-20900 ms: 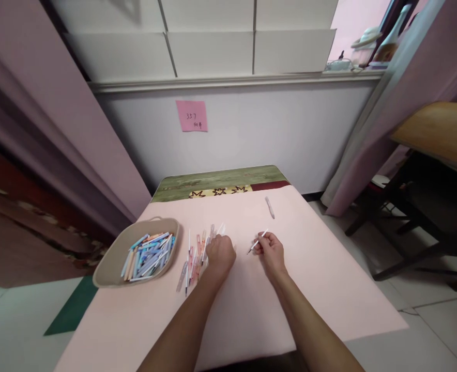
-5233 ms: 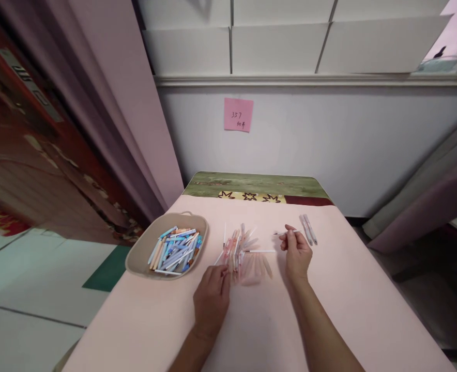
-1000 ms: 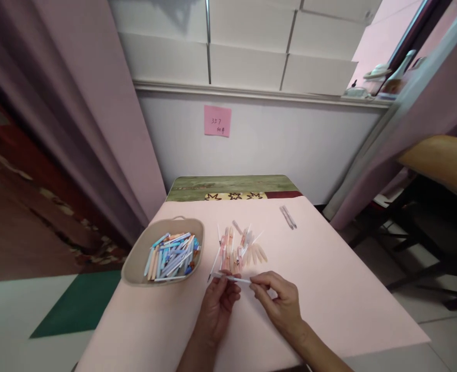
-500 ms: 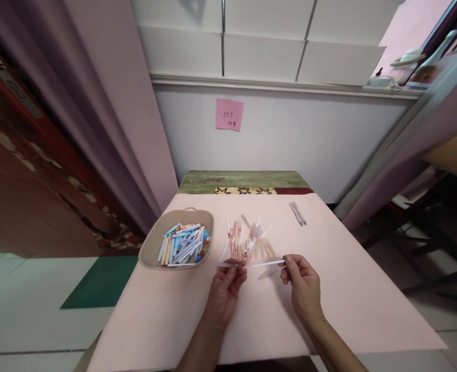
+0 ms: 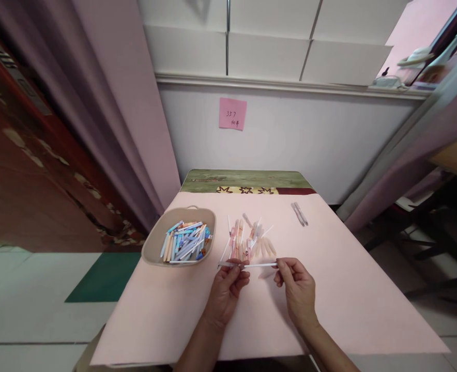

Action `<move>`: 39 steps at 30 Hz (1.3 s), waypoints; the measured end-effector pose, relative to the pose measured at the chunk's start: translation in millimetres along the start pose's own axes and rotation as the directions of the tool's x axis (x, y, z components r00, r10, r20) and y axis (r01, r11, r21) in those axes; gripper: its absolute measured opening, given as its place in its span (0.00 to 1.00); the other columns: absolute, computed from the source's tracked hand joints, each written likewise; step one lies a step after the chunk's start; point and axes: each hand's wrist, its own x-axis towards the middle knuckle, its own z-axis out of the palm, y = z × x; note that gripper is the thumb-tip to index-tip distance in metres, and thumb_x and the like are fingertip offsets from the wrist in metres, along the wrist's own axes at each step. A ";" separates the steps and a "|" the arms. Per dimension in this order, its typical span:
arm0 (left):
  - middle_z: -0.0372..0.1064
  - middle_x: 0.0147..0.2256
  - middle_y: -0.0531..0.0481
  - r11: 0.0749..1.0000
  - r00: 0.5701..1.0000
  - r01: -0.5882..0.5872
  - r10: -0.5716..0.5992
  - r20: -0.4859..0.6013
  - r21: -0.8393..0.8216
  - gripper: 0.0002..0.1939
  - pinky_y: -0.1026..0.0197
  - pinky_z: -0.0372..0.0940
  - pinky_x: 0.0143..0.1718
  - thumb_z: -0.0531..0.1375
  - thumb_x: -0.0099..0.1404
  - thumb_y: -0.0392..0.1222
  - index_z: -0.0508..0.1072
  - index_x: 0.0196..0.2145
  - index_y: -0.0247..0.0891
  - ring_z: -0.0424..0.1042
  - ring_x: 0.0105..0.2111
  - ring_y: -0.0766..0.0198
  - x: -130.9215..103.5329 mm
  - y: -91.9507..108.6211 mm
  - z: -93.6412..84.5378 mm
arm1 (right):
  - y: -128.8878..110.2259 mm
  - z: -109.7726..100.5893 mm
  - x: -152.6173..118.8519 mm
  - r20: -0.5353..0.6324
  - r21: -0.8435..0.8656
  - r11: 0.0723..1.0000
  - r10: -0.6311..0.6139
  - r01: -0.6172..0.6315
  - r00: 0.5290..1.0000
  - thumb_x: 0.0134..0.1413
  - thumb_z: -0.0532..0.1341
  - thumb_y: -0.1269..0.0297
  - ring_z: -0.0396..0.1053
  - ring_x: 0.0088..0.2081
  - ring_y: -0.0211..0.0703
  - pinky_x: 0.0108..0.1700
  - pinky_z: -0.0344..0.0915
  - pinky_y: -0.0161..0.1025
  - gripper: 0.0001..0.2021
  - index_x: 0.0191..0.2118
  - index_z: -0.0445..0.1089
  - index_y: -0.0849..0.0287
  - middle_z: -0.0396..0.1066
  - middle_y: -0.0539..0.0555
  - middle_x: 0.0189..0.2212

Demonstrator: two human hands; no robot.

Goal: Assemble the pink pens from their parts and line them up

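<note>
My left hand [image 5: 227,289] pinches a short greyish pen barrel [image 5: 225,264], its fingers hiding part of it. Between the fingertips of my right hand [image 5: 297,289] is a thin white pen refill [image 5: 261,265], held level and pointing left. The refill's left end meets the barrel at my left fingers; whether it is inside cannot be made out. Just beyond both hands lies a loose group of pinkish pen barrels [image 5: 234,237], with white refills [image 5: 268,231] and pale peach pen parts [image 5: 265,249] among them.
A beige basket [image 5: 151,253] full of blue, purple and orange pen parts [image 5: 187,242] stands at the left. Two greyish pens [image 5: 299,214] lie at the far right of the pink-covered table [image 5: 352,305]. A pink note [image 5: 232,113] is stuck on the wall behind.
My right hand has moved left with the refill, closing the gap between its tip and the barrel. My left hand stays nearly in place, and the view has shifted slightly.
</note>
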 end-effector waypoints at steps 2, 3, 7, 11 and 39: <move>0.77 0.38 0.43 1.000 1.000 0.000 0.000 -0.003 0.001 0.12 0.69 0.73 0.29 0.67 0.54 0.33 0.72 0.38 0.33 0.77 0.28 0.67 0.0 -0.1 0.0 | -0.8 0.3 -2.0 0.009 -0.033 0.999 -0.038 0.038 0.999 0.55 0.62 0.55 0.61 0.20 0.35 0.22 0.60 0.32 0.12 0.31 0.70 0.60 0.65 0.47 0.17; 0.77 0.39 0.42 1.000 1.000 0.003 -0.003 -0.003 0.000 0.13 0.69 0.73 0.29 0.67 0.54 0.33 0.72 0.38 0.33 0.77 0.28 0.67 0.1 -0.1 -0.3 | -1.1 0.6 -3.5 0.015 -0.062 0.996 -0.065 0.065 0.998 0.55 0.62 0.55 0.62 0.20 0.35 0.22 0.61 0.32 0.12 0.32 0.71 0.60 0.65 0.47 0.17; 0.77 0.38 0.42 1.000 1.000 0.022 -0.021 0.021 -0.010 0.13 0.69 0.73 0.28 0.67 0.54 0.34 0.72 0.38 0.32 0.77 0.28 0.66 0.4 -0.8 -2.3 | 0.4 2.6 -10.2 0.160 -0.230 0.931 -0.252 0.284 0.954 0.55 0.63 0.60 0.69 0.26 0.39 0.27 0.67 0.35 0.07 0.34 0.75 0.58 0.73 0.52 0.26; 0.77 0.34 0.44 0.999 1.000 0.013 -0.012 0.021 -0.049 0.12 0.69 0.73 0.26 0.67 0.55 0.34 0.72 0.38 0.32 0.76 0.25 0.67 1.1 -1.3 -4.3 | 2.4 7.7 -13.0 0.343 -0.302 0.819 -0.384 0.488 0.857 0.55 0.63 0.65 0.73 0.33 0.43 0.30 0.70 0.37 0.05 0.35 0.77 0.55 0.75 0.56 0.35; 0.77 0.39 0.44 0.997 0.997 -0.074 0.073 -0.015 -0.034 0.12 0.64 0.73 0.38 0.67 0.55 0.35 0.74 0.38 0.34 0.77 0.35 0.64 6.3 -2.8 -0.9 | 26.1 -40.2 23.5 0.587 -0.701 0.408 -0.137 0.585 0.798 0.58 0.56 0.66 0.72 0.36 0.41 0.35 0.68 0.37 0.13 0.46 0.73 0.48 0.72 0.52 0.42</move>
